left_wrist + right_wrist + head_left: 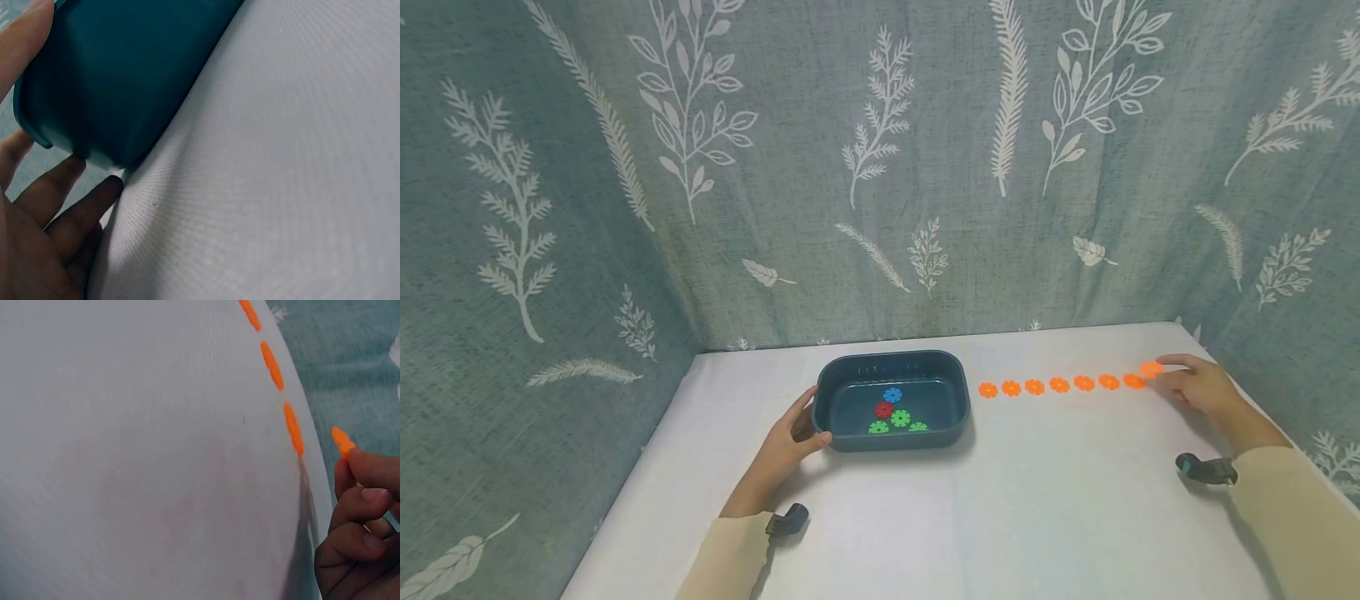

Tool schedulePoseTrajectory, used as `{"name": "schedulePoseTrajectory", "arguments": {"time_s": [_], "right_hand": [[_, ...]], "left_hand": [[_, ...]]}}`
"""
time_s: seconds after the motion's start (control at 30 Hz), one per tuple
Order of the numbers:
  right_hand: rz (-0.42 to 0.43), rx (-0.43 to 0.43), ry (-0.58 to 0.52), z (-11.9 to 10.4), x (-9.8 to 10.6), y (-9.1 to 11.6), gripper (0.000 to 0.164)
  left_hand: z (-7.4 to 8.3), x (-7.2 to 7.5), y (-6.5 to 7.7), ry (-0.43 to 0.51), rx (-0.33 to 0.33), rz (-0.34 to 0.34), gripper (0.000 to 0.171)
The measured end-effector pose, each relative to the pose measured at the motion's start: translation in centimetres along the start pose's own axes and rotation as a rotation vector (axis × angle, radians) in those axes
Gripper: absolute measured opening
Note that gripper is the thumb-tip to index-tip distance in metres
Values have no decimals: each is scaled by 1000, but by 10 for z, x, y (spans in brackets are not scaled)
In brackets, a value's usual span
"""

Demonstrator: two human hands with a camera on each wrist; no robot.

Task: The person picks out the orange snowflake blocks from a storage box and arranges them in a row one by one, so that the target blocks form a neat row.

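My left hand [781, 450] grips the left end of a dark teal plastic bin [891, 443], thumb at its near left corner and fingers along the outside of the end wall. Inside lie several small notched discs: a blue disc [892, 395], a red disc [883, 410] and green discs [900, 418]. Between thumb and forefinger, my right hand [1206, 392] pinches an orange notched disc [1151, 370]. The right wrist view shows this orange disc [342, 441] raised off the table, on edge to the camera.
Several orange discs [1059, 385] lie spaced in a row from the bin's right side toward my right hand. The white-covered table [1000, 517] meets a green leaf-patterned curtain [805, 167] at the back and both sides. Dark camera mounts [1206, 469] sit at both wrists.
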State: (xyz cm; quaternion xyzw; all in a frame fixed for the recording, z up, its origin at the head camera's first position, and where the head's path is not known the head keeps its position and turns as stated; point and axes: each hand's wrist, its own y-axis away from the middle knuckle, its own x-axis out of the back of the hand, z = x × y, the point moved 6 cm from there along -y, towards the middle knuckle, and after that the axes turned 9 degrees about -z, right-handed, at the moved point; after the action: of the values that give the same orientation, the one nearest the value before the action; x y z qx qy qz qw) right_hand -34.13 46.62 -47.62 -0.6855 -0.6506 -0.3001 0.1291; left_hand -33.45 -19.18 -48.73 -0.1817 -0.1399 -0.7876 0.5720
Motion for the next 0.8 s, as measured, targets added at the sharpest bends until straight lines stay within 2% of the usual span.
{"name": "schedulePoseTrajectory", "arguments": {"time_s": [0.17, 0.27, 0.57, 0.67, 0.8], "right_hand": [[13, -56, 10, 5, 4, -2, 61], [19, -62, 21, 7, 5, -4, 61], [43, -79, 61, 14, 5, -9, 54], [43, -74, 100, 12, 5, -10, 52], [35, -67, 148, 8, 5, -7, 50]], "left_hand": [[-3, 0, -1, 0, 14, -8, 88], [1, 0, 0, 2, 26, -19, 88], [38, -1, 16, -26, 17, -41, 85], [37, -1, 15, -27, 18, -40, 85], [21, -1, 7, -16, 28, -36, 87]]}}
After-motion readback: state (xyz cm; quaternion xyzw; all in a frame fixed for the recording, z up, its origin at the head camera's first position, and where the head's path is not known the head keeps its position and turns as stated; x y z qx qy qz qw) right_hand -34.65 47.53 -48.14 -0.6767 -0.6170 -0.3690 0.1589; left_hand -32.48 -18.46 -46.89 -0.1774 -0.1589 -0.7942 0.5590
